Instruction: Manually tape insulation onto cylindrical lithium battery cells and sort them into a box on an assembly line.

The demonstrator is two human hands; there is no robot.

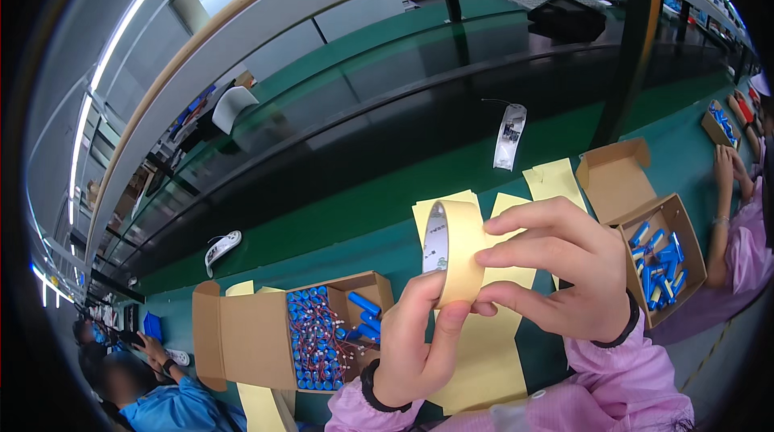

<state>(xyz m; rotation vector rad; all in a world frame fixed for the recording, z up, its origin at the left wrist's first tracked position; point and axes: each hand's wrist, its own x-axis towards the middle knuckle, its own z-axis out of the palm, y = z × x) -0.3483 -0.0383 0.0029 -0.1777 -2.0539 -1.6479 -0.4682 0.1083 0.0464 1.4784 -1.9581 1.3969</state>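
a: where's the roll of tape (453,251)?

b: up off the green bench (339,214), held on edge between both hands, its open core facing the person's left.

a: how does the left hand (415,347) have it?

b: from below. fingers closed round the lower rim, thumb (447,335) pressed up against the outer band.

a: and the right hand (564,271)?

b: curled onto the right side of the roll, fingertips (493,228) pinching the tape surface near the top and the middle. closed, not loose.

a: what's under it?

b: yellow paper strips (484,351) lying on the bench. to the left, an open cardboard box (242,335) packed with blue cells and red wires; to the right, another open box (637,214) with loose blue cells.

a: anyone else?

b: a person's hands (723,166) at far right, another person's hand (153,349) at lower left.
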